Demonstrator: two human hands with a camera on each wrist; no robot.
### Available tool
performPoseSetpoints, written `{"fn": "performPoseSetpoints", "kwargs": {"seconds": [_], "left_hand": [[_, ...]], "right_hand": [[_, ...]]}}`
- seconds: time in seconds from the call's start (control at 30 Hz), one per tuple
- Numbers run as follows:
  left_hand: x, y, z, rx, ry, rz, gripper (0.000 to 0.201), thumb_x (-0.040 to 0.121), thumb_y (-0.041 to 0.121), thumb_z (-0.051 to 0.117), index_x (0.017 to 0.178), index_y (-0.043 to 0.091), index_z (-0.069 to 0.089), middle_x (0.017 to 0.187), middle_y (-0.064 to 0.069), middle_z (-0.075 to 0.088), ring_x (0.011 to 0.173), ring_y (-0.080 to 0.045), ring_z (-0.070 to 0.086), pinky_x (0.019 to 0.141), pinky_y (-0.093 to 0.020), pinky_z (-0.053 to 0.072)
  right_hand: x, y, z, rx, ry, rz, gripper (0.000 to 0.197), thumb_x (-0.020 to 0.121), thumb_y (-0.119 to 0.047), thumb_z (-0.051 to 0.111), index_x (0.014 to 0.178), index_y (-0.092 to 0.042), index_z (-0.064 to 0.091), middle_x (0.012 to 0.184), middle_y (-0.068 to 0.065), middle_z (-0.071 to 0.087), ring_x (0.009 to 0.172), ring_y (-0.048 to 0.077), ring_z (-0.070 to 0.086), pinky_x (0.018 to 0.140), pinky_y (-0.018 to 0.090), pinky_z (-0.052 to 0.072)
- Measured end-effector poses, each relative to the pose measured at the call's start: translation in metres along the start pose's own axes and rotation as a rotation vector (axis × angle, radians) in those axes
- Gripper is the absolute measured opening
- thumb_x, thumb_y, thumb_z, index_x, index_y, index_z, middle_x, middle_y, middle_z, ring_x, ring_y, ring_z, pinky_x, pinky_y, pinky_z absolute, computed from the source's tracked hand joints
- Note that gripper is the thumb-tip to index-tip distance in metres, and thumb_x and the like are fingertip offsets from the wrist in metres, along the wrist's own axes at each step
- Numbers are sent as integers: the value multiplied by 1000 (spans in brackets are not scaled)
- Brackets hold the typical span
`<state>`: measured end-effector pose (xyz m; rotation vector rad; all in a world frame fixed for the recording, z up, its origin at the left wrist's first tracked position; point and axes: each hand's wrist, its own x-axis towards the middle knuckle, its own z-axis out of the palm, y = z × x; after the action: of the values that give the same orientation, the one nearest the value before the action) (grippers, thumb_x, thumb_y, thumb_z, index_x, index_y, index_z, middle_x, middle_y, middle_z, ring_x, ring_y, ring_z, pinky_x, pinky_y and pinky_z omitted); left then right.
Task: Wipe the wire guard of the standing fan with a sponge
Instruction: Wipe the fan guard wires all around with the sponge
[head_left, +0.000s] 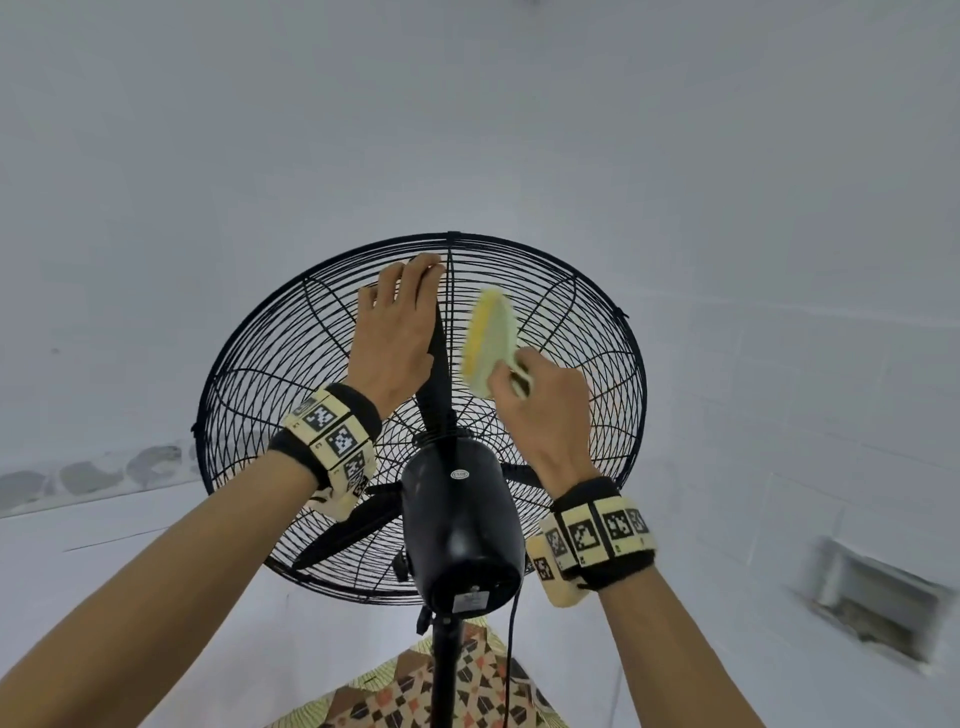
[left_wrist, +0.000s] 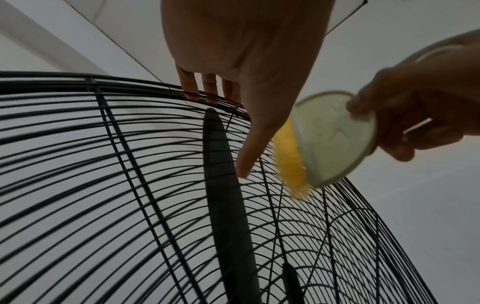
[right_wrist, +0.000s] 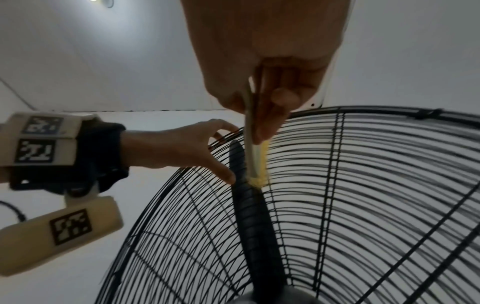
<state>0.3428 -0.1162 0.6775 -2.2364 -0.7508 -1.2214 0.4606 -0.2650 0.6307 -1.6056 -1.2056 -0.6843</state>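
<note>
The standing fan's black wire guard (head_left: 291, 353) faces away from me, with the motor housing (head_left: 462, 525) nearest. My left hand (head_left: 400, 312) lies on the guard's upper back, fingers hooked over wires near the top rim and thumb stretched along them. In the left wrist view the left hand (left_wrist: 233, 61) shows those fingers (left_wrist: 207, 88) curled on the guard (left_wrist: 103, 185). My right hand (head_left: 540, 395) pinches a yellow sponge (head_left: 491, 338) with a pale green backing. The blurred sponge (left_wrist: 330, 139) has its yellow face against the wires right of the left thumb. The sponge (right_wrist: 257, 160) appears edge-on under the right hand (right_wrist: 265, 72).
A black blade (left_wrist: 223, 185) stands upright inside the guard behind the wires. The fan's pole (head_left: 447, 670) and cord drop to a patterned mat (head_left: 415, 696). White walls surround the fan, and a vent (head_left: 878, 603) sits low at the right.
</note>
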Motion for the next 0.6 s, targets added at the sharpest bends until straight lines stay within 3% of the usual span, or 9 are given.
{"fn": "performPoseSetpoints", "kwargs": {"seconds": [0.07,0.13,0.2,0.27,0.33,0.4,0.53,0.6], "left_hand": [[0,1,0,-13,0,11,110,57,12,92,152,10,37,159,-5,33,137,-34,37,101,-49,42],[2,1,1,-20,-3,17,107,58,10,90,152,10,37,160,-4,33,138,-33,37,101,-48,42],[2,-1,1,-26,-1,9,106,58,8,88,151,10,38,160,-4,33,137,-32,37,101,-48,42],[0,-2,2,-32,7,4,105,58,7,87,150,10,39,159,-4,34,136,-33,38,100,-48,42],[-1,-2,1,-38,24,11,105,56,6,87,150,10,40,158,-5,35,136,-34,38,99,-49,43],[-1,-1,0,-43,31,18,105,56,6,88,149,9,40,158,-5,36,135,-34,39,98,-50,43],[1,0,0,-23,13,23,104,59,8,88,151,7,40,158,-7,35,136,-34,37,100,-49,43],[0,1,1,-14,7,17,104,59,9,88,151,7,40,159,-8,35,136,-35,37,100,-50,42]], "right_hand": [[-1,-2,8,-7,21,28,27,100,-33,57,78,-17,54,68,-1,66,52,13,56,43,29,44],[2,1,5,6,121,189,25,99,-32,57,85,-13,63,70,1,68,54,11,58,45,28,46],[5,5,-1,-48,165,289,24,101,-29,55,92,-9,65,70,0,63,53,4,51,42,23,36],[4,3,-4,-55,128,214,22,103,-29,55,92,-12,63,70,-1,63,51,3,50,42,18,35],[0,-4,1,-17,76,5,22,102,-30,57,84,-16,59,68,0,65,49,8,52,42,18,38],[-3,-6,8,-40,51,-78,25,101,-31,59,79,-18,55,64,-1,62,46,10,48,41,18,32],[8,14,-2,-145,130,243,30,101,-35,53,92,-9,66,72,2,67,57,14,59,46,23,41],[7,20,-10,-170,149,271,31,102,-34,53,96,-8,69,73,2,68,56,9,58,45,22,38]]}}
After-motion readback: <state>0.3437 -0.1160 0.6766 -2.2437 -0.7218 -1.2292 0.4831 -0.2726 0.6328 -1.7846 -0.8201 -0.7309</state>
